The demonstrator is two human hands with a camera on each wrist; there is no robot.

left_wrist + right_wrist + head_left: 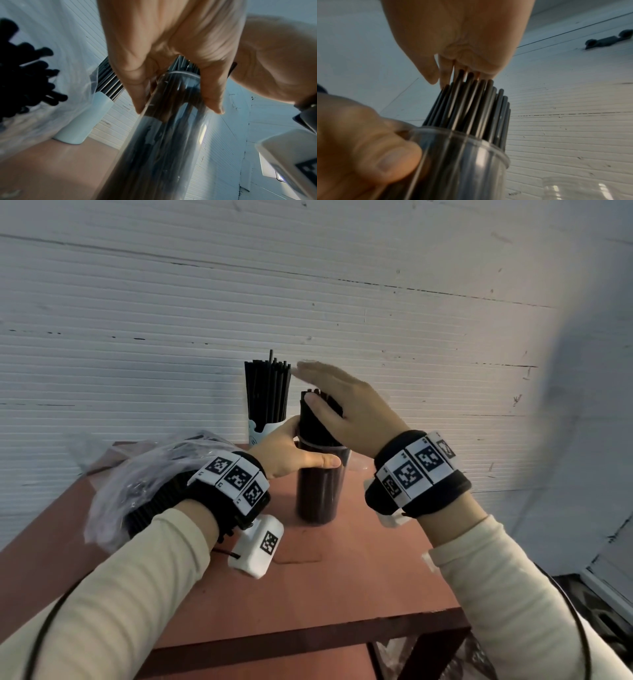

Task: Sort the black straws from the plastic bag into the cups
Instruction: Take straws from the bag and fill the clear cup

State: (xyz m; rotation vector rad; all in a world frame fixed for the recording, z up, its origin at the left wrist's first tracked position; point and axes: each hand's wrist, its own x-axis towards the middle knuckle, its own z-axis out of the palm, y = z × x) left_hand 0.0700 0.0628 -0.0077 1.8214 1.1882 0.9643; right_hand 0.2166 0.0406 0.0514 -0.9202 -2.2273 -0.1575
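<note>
A tall clear cup [320, 491] packed with black straws [313, 419] stands mid-table. My left hand [291, 453] grips it near the rim, thumb across the front; the left wrist view shows the fingers of that hand [171, 54] curled round the cup [163, 135]. My right hand [342, 402] lies flat over the straw tops, fingers straight. In the right wrist view its palm [462, 40] touches the straw ends [471, 105] sticking out of the cup [462, 162]. A plastic bag [137, 474] holding more black straws lies at the left.
A white cup [260, 433] full of black straws stands behind, against the ribbed white wall. Another clear cup [582, 189] shows at the right in the right wrist view. The reddish table [342, 577] ends close on the right and front.
</note>
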